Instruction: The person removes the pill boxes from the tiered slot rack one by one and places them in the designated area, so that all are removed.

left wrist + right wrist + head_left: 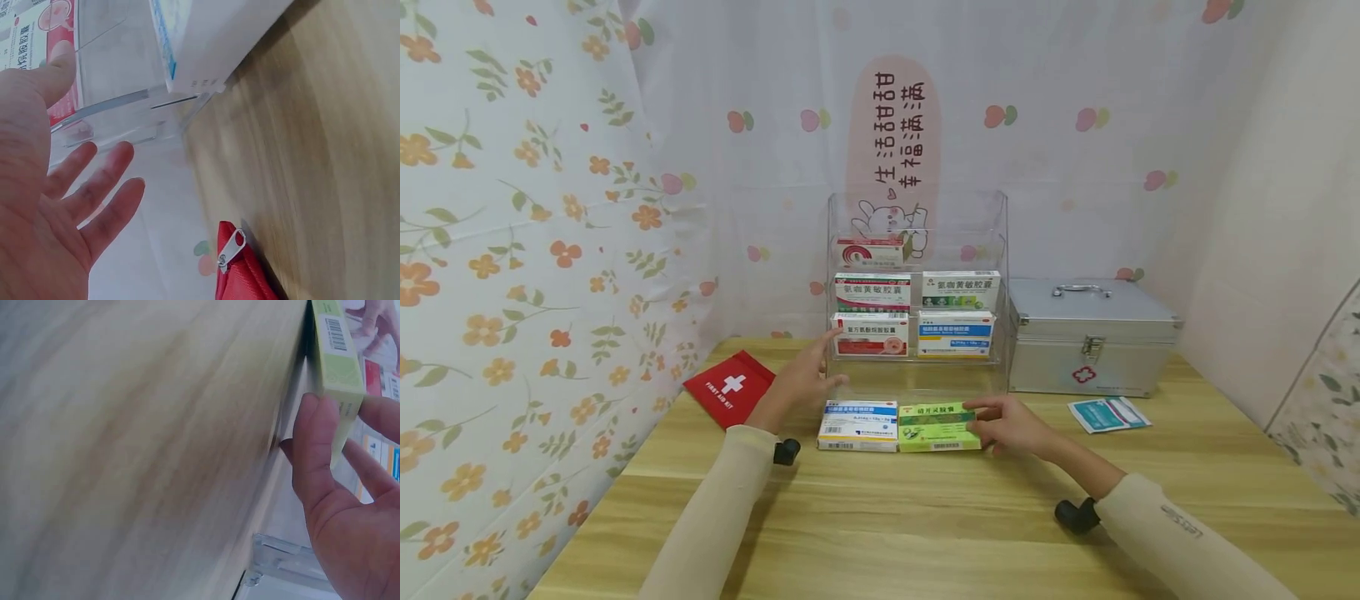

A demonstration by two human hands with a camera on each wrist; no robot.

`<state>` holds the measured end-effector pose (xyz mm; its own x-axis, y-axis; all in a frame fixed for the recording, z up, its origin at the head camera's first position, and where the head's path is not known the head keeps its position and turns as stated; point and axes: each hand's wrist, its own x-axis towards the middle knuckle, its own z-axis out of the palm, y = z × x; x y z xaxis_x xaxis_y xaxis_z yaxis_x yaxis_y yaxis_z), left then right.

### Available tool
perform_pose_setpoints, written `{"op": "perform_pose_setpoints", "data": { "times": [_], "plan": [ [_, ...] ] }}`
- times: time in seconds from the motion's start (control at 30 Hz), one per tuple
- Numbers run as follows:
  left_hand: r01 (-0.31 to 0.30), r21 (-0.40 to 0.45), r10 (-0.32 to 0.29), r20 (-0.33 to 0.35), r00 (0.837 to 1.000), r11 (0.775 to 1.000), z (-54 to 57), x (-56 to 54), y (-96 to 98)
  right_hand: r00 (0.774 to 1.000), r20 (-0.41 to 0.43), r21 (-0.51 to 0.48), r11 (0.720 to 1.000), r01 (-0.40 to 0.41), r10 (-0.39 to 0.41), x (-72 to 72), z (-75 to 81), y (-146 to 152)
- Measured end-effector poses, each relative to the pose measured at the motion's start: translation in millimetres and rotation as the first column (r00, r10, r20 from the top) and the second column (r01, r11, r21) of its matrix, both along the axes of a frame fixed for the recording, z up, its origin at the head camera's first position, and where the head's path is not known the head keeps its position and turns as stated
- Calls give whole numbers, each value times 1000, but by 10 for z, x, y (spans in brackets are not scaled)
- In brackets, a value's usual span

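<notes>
My left hand [797, 385] is at the left side of the clear display rack [917, 362], fingers apart and relaxed. One fingertip is right at the edge of a red-and-white medicine box [871, 336] on the lower tier; the left wrist view shows it overlapping that box. On the table before the rack, a blue-and-white medicine box [857, 423] lies end to end with a light green medicine box [934, 429]. With thumb and fingers, my right hand [1011, 427] pinches the green box's right end, as the right wrist view shows.
More medicine boxes stand on the rack's tiers, including a blue-and-white one [956, 335] at lower right. A silver first-aid case [1093, 337] is right of the rack, a teal-and-white packet [1108, 414] before it. Leftward lies a red first-aid pouch [730, 387].
</notes>
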<state>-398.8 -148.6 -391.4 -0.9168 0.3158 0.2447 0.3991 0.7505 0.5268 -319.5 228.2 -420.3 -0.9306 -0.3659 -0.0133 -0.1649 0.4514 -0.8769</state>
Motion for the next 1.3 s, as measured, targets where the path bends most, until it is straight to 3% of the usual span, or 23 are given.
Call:
{"op": "perform_pose_setpoints", "data": {
  "times": [0.33,0.93,1.13,1.3],
  "plan": [
    [20,53,-19,-33,999,998,-8,-17,14,1000,8,24,1000,14,-14,46,49,-14],
    [17,96,-13,-35,999,995,-18,1,34,999,-28,80,997,23,-21,90,100,-54],
    [-4,61,4,1,1000,998,-28,22,48,999,-36,89,996,9,-6,101,51,-69],
    [-8,46,8,-1,1000,999,27,45,68,996,-86,117,993,14,-4,63,60,-57]
  ]
}}
